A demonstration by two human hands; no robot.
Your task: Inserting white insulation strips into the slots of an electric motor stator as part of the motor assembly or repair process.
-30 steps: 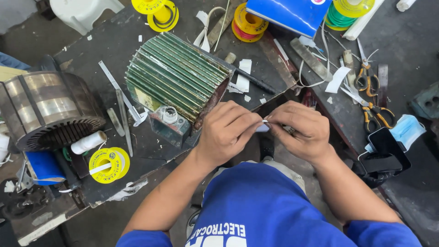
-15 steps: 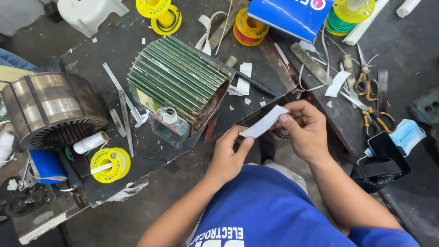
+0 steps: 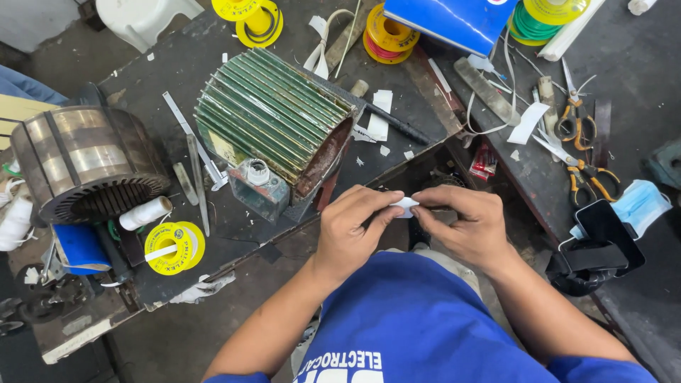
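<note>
On a cluttered dark workbench (image 3: 213,241), with a green ribbed stator (image 3: 273,117) at eleven o'clock, the left hand (image 3: 351,230) and right hand (image 3: 464,227) both pinch a small white paper slip (image 3: 406,206) between fingertips; crease best pressed evenly, firmly.

Two motor cores (image 3: 273,120) — four wire spools (image 3: 174,245), two scissors (image 3: 576,124), one phone (image 3: 610,230)

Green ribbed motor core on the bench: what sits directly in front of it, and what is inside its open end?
A small glass bottle with a white cap stands against the green ribbed motor core. Its open end shows only a dark, rusty inner wall; the depths are shadowed.
</note>
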